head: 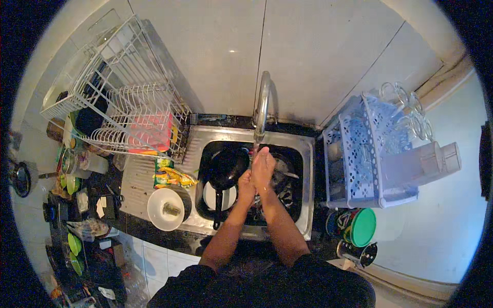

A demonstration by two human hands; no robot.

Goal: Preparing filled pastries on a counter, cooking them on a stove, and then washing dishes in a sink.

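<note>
My left hand and my right hand are pressed together under the spout of a chrome gooseneck faucet. What appears to be a thin stream of water reaches them. Whether anything sits between the palms is hidden. Beneath them is a stainless steel sink with a dark basin. To the left of my hands, a black frying pan lies in it, handle towards me, over a white dish. Cookware and other dark, hard-to-make-out items fill the basin's right side.
On the ribbed drainboard stand a white bowl holding a sponge-like piece and a yellow-green packet. A white wire dish rack rises at left. At right are a blue plastic rack with glasses and a green-lidded tub.
</note>
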